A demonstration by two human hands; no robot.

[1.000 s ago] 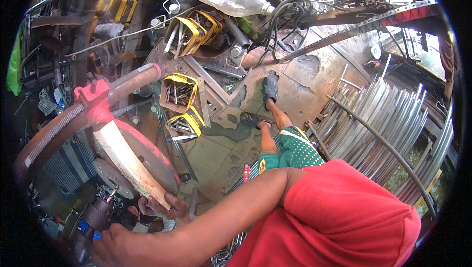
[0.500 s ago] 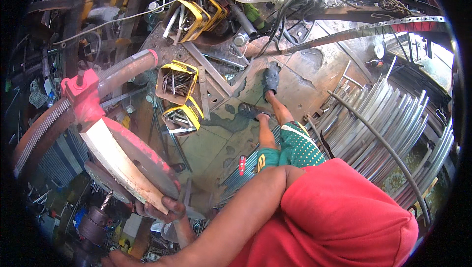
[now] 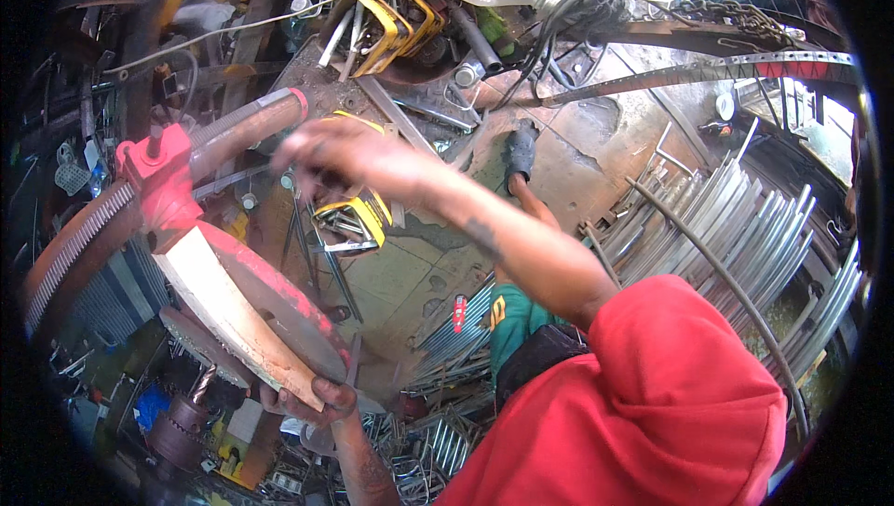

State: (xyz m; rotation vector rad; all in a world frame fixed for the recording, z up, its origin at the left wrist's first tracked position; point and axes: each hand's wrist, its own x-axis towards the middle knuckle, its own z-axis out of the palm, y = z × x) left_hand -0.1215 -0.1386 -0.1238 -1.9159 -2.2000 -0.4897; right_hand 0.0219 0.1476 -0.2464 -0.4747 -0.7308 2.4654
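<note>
A curved, pale block that looks like wood [image 3: 233,310] lies along the round, red-edged drill press table [image 3: 321,320]. My left hand [image 3: 317,402] is closed around its near end, with thumb and fingers on either side. Beside the block, a drill bit [image 3: 201,383] sticks out of the dark drill chuck [image 3: 177,431]. My right hand [image 3: 345,157] reaches across in mid-air, in front of the yellow-rimmed tins of metal pieces [image 3: 358,222]. Motion smears its fingers, so I cannot see whether they hold anything.
The press's toothed column [image 3: 79,245] and red clamp [image 3: 158,171] stand at left. Another yellow-edged container of tools [image 3: 400,31] sits at the back. Bundled metal rods [image 3: 708,227] lie at right, with a long curved bar [image 3: 726,273] across them. Cables [image 3: 549,31] hang at the top.
My right hand has swung from the lower left near the drill chuck up and away to the tins. My left hand keeps its grip, and the block stays on the table.
</note>
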